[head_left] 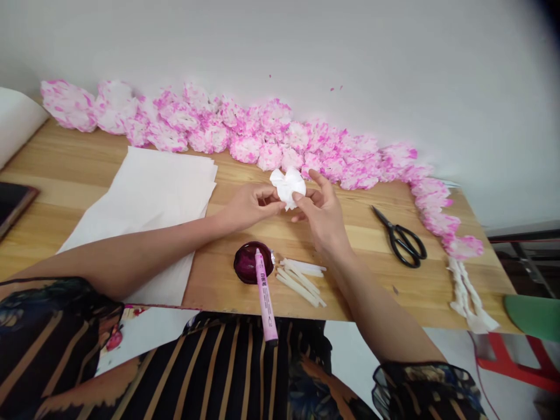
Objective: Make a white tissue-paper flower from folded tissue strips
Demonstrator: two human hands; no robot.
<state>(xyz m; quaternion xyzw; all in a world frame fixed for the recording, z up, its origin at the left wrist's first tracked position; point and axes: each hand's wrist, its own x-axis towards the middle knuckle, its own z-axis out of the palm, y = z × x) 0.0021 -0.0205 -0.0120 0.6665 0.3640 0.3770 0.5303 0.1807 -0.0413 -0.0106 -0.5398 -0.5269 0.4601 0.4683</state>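
A small white tissue paper flower point(289, 185) is held up between my two hands over the middle of the table. My left hand point(251, 204) pinches its lower left edge between thumb and fingertips. My right hand point(324, 213) grips it from the right, thumb in front and fingers behind, partly hidden. Just below lies a small dark dish of purple-red liquid point(245, 269), with a pink marker-like pen point(266, 297) resting across its rim and jutting past the table's front edge. Several thin white sticks point(301, 281) lie beside the dish.
Pink-and-white paper flowers point(245, 149) line the wall and curve down the right side. Black-handled scissors point(400, 238) lie at right. White paper sheets point(161, 181) are stacked at left, near a phone point(15, 204). A wooden table point(354, 291) bears everything; a red stool point(516, 361) stands below.
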